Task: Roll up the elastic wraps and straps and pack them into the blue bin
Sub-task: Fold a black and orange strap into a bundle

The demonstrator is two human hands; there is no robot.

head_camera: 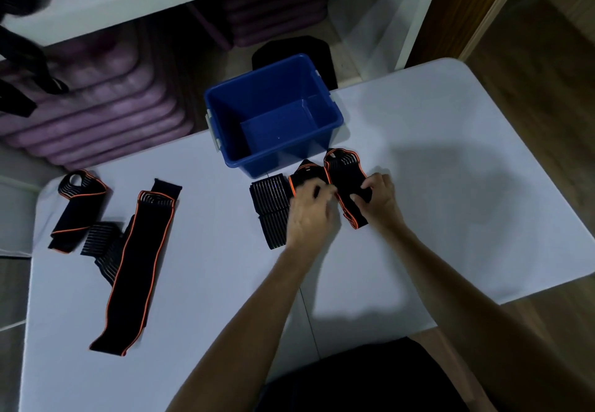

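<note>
The blue bin (225, 128) stands at the table's far edge with nothing inside. Just in front of it lies a black wrap with orange trim (343, 170). My right hand (380, 199) grips its near part, fingers curled over the fabric. My left hand (309, 212) pinches the same wrap's left part (306, 173). A black ribbed strap (269, 199) lies flat under and left of my left hand. At the table's left lie a long orange-trimmed wrap (132, 270), a shorter folded wrap (77, 208) and another ribbed strap (103, 244).
The white table (434, 160) has a rounded far right corner and a seam down its middle. Purple mats (96, 115) are stacked on shelving behind the table's left. A black pad (289, 47) stands on the floor behind the bin.
</note>
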